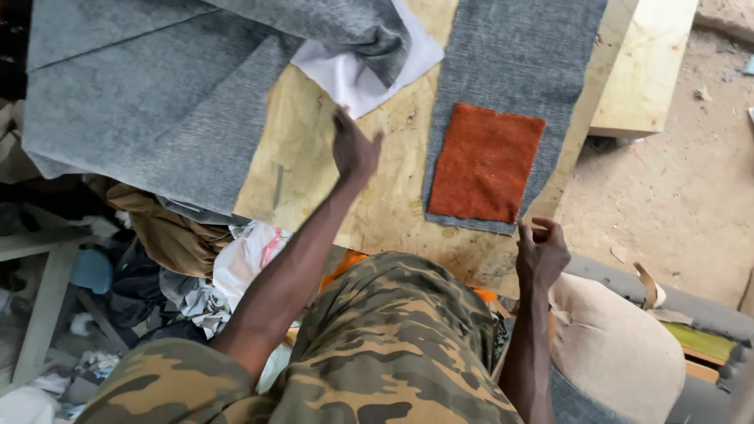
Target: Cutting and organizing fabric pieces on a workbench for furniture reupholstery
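Left hand (355,148) spread open by white sheet (353,74); right hand (540,253) curled shut below orange rectangular patch (484,162)

Probably a rough tailoring or upholstery workshop: cut grey fabric (141,102) and an orange piece (485,162) lie on a plywood board (314,165), cloth scraps (196,267) heaped at its left edge, over a dirt floor (675,180).

Two hands show, the left hand (355,149) and the right hand (540,253); one plywood surface (314,169) carries the cloth; one orange-red piece of fabric (485,162) lies on one grey strip (510,55); one large grey fabric sheet (149,102) is folded over at the left; one white sheet (349,78) shows under it; one second board (648,67) lies at the upper right; one heap of mixed cloth (181,259) sits below the surface's left edge
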